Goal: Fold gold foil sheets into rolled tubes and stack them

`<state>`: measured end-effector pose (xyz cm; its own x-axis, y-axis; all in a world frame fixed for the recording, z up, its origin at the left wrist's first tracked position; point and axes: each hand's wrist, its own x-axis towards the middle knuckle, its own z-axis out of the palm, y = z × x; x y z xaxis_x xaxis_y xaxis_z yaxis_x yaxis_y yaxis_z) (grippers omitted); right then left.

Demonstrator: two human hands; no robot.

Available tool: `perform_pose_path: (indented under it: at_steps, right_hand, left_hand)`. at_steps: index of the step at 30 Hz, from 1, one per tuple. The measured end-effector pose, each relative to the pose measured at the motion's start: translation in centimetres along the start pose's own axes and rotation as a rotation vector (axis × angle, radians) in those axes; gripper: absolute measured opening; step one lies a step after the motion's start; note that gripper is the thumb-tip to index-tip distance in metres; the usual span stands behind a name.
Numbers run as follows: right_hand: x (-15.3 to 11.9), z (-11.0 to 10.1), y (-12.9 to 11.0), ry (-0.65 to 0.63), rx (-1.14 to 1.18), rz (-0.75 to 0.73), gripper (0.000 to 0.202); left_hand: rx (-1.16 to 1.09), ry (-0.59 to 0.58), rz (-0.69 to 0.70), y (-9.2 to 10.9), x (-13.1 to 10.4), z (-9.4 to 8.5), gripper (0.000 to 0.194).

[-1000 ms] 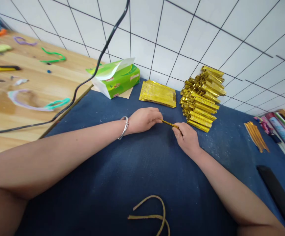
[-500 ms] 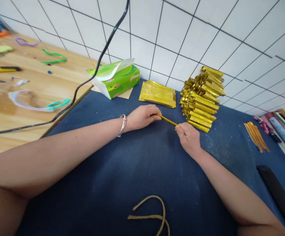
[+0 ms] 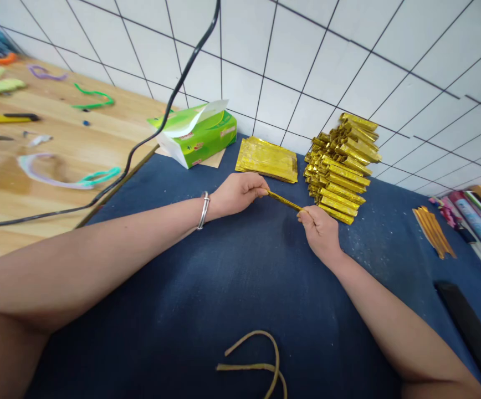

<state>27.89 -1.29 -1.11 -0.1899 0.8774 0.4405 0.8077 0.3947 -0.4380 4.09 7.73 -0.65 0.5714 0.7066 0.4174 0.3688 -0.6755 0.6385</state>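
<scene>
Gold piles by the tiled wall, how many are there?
2: a flat stack beside the green packet, and a taller stack of folded pieces to the flat one's right, beyond the right hand. No other pile shows.

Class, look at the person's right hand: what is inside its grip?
The right hand grips a thin gold strip; the stretch reaching the left hand shows. The part inside the closed fingers is covered, so its end cannot be seen.

A narrow, shiny gold strip (image 3: 284, 200) runs nearly straight, its right end nearer the wearer. It spans from the left hand (image 3: 240, 193) to the right hand (image 3: 320, 233), pinched in both.
</scene>
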Motion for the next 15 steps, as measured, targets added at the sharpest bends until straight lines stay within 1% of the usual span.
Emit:
perform_pose_path:
  at_steps: [3, 6, 8, 10, 15]
  right_hand:
    - [0.03, 0.04, -0.01, 0.004, -0.003, -0.009, 0.026]
    - [0.04, 0.06, -0.04, 0.010, -0.008, -0.012, 0.027]
    - [0.03, 0.05, -0.03, 0.007, -0.012, -0.012, 0.026]
    - [0.03, 0.04, 0.02, 0.003, -0.015, -0.008, 0.026]
    - [0.05, 0.08, 0.12, -0.003, -0.014, 0.005, 0.026]
  left_hand:
    - [-0.105, 0.021, -0.053, -0.24, 0.04, 0.25, 0.018]
    - [-0.189, 0.078, -0.114, -0.46, 0.14, 0.39, 0.018]
    - [-0.175, 0.116, -0.131, -0.51, 0.20, 0.35, 0.018]
    - [-0.139, 0.137, -0.119, -0.47, 0.23, 0.23, 0.017]
    - [-0.049, 0.114, -0.055, -0.06, 0.22, -0.06, 0.018]
